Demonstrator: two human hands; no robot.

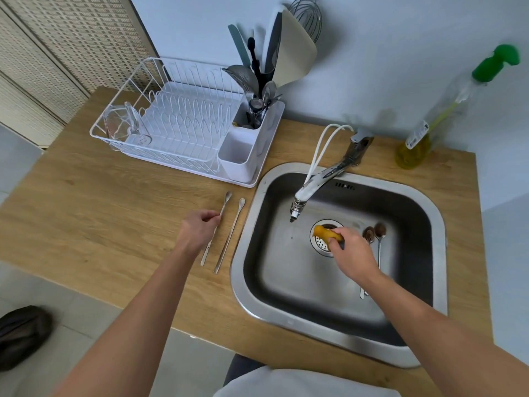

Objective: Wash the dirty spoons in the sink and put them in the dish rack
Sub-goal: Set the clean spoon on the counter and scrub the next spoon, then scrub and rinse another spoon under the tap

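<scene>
**Desk:** Four spoons are in play. Two long-handled spoons lie side by side on the wooden counter [86, 196], just left of the sink [440, 253]: the left spoon [226, 197] and the right spoon [233, 233]. Two dirty spoons [375, 232] rest on the sink floor, bowls brown with residue, beside the drain [322, 245]. Where are your fingers?

**Field:** Your left hand [197, 227] is curled around the left spoon's handle, pinching it partway up the shaft; the bowl end sticks out beyond the fingertips, toward the dish rack [183, 121]. The tail end runs back under your wrist. The right spoon lies just beside that hand, untouched.

**Desk:** And the other hand?

**Field:** Your right hand [353, 250] is clenched on a yellow sponge [326, 233] over the drain, under the faucet [315, 187]. The dirty spoons sit just right of its knuckles, their handles partly hidden behind the hand.

**Desk:** How will they handle?

**Field:** Likely light, stiff and thin, and slippery once wet. Take hold mid-handle, pinched between thumb and fingers, keeping the soiled bowl free for the sponge. The sponge looks soft, squashed in your grip. The rack's cutlery caddy [237, 151] stands nearest the sink, its front compartment free.
</scene>
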